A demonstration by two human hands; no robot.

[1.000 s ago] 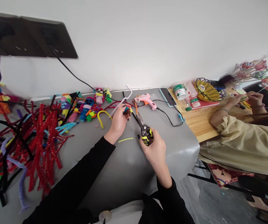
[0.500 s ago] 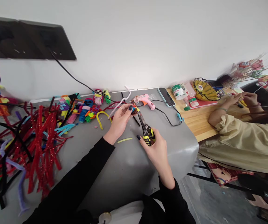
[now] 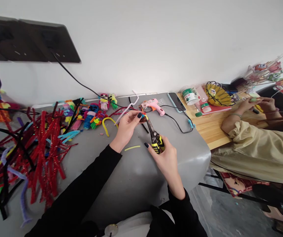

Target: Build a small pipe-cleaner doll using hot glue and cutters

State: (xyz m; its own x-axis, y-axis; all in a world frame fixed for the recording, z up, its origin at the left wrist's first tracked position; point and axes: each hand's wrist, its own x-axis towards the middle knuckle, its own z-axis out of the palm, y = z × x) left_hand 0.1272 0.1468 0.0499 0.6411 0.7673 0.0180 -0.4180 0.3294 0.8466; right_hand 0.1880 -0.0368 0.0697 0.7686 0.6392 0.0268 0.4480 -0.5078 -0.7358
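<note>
My left hand (image 3: pixel 127 129) pinches a small multicoloured fuzzy piece (image 3: pixel 143 116) above the grey table cover (image 3: pixel 121 184). My right hand (image 3: pixel 166 156) is wrapped round the yellow-and-black handles of a pair of pliers (image 3: pixel 155 140). The jaws of the pliers point up at the fuzzy piece and meet its right edge; whether they grip it is too small to tell. A short yellow-green strip (image 3: pixel 132 148) lies below my left hand. Beside that hand are a bent yellow pipe cleaner (image 3: pixel 105 127) and a pale lilac one (image 3: pixel 136 98).
Behind my hands are a pink glue gun (image 3: pixel 157 107) with its cord and a phone (image 3: pixel 176 102). Red and black pipe cleaners (image 3: pixel 44 148) and small fuzzy dolls (image 3: pixel 90 115) lie to the left. At right, a person (image 3: pixel 257 141) works beside bottles (image 3: pixel 190 96) and a yellow basket (image 3: pixel 219 95).
My hands and the pliers have hardly moved, while the fuzzy piece looks slightly turned between my left fingers. The other person's hands have shifted a little.
</note>
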